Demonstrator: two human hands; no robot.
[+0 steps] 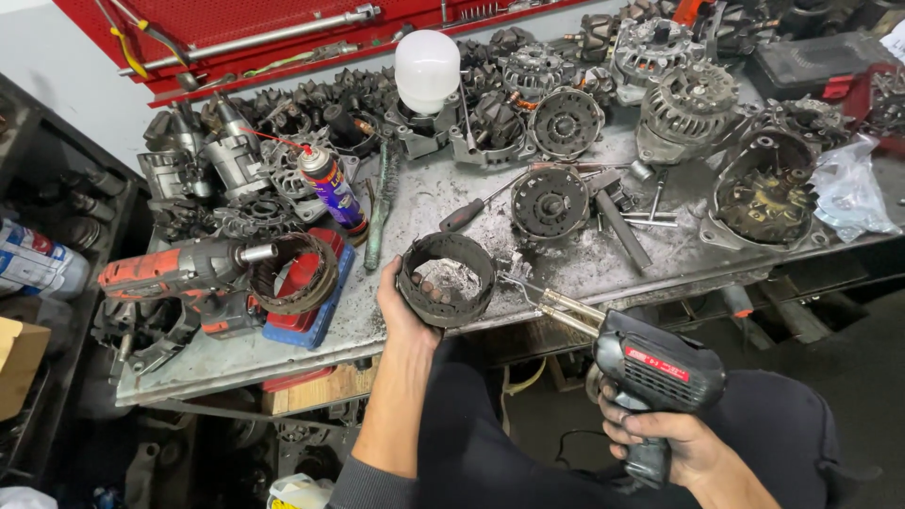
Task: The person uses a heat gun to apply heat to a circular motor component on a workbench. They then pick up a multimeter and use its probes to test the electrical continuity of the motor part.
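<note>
Grimy dark metal ring (446, 280), a stator by the look of it, sits at the front edge of the table (405, 203), right in the middle. The left hand (403, 300) has it from the near side, thumb on the outer wall and fingers (429, 288) curled inside the rim, so that grip is pinching the ring's wall. The forearm comes straight up from the lap, wrist a bit bent back.

The right hand (666, 443) is down off the table over the knee, wrapped tight around the handle of a black soldering gun (650, 377) with a red label. Its long tip points up and left, ending just beside the ring's right side; can't tell if it actually touches.

Around it, pretty crowded. Left of the ring is a second ring (297, 273) lying on a red and blue block (316, 306), with a red drill (184, 273) poking its nose into it. Behind that stands a spray can (332, 187) with a red straw. A green twisted cable (380, 203) and a screwdriver (468, 211) lie between the can and the round rotor plate (550, 201) just behind the ring. A white bulb (427, 69) stands at the back among a heap of alternator housings (683, 108). Far right there's an open housing (762, 193) and a crumpled plastic bag (851, 188).
</note>
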